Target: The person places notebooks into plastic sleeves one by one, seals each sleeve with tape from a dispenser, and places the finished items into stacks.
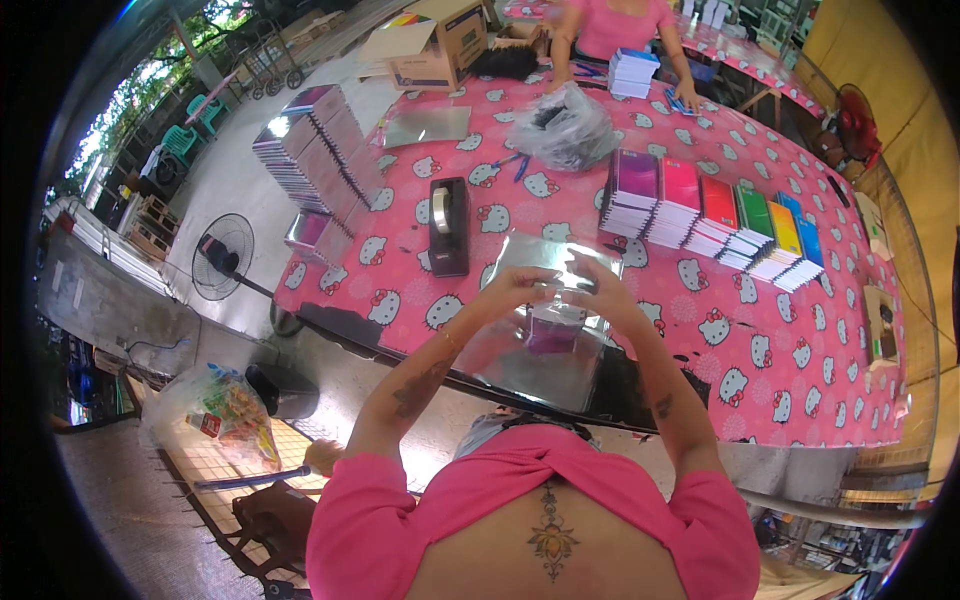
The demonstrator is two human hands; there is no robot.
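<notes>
In front of me, at the table's near edge, a small purple-covered notebook stack sits on a shiny clear plastic sheet. Both my hands meet over its far end. My left hand comes in from the left with its fingers bent together. Facing it, my right hand curls its fingers and thumb inward. Glare on the plastic hides exactly what lies between the fingertips. A black tape dispenser with a roll of tape stands just beyond my left hand.
Tall spiral notebook stacks stand left; colourful notebook rows stand right. Beyond are pens, clear sheets and a plastic bag. A co-worker's hand rests by blue notebooks. A fan stands left of the table.
</notes>
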